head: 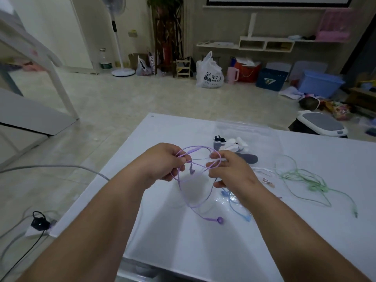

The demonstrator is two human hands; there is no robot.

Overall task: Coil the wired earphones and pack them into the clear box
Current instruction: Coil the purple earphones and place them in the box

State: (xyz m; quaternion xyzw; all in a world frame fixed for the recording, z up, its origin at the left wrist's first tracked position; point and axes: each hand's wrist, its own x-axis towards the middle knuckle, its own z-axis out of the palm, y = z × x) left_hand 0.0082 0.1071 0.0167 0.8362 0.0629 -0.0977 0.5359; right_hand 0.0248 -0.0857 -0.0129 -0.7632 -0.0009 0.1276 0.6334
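A cluttered room's tiled floor (122, 102) lies beyond the white table (183, 251). The clear box (264, 135) stands by the table's far edge, just ahead of the hands and nearer the right hand (230, 169). This hand and the left hand (162, 163) each pinch the purple earphones (190, 150) above the table's middle. The loose loop runs side to side between them, its tail trailing toward the near edge. Green earphones (313, 187) sprawl toward the right edge.
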